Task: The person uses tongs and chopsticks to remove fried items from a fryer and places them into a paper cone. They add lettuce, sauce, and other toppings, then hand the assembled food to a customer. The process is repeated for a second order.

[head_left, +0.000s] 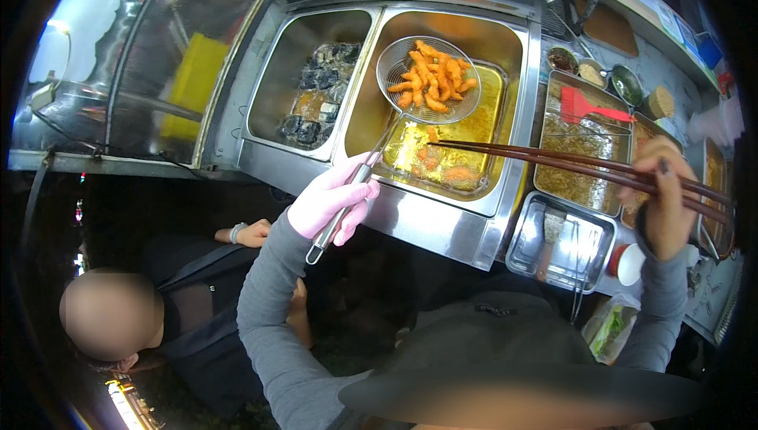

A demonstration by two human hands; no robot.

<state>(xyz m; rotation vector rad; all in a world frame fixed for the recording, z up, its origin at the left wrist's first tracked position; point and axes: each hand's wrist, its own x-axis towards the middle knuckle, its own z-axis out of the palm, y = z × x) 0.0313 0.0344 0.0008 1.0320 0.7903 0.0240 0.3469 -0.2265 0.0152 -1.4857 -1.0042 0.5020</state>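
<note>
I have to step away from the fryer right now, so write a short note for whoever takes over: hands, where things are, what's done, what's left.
Left hand: gripping the handle of the wire skimmer, held above the oil.
Right hand: holding long chopsticks, tips over the oil vat.
Done: a batch of orange fried pieces sits lifted in the skimmer.
Left: a few pieces float in the oil; probably fish them out next. Tray with red brush is to the right.

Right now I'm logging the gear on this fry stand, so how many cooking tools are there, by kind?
Wire skimmers: 1, held by the left hand, skimmer
Long chopsticks: 2, one pair in the right hand
Red brushes: 1
Total: 4
</note>
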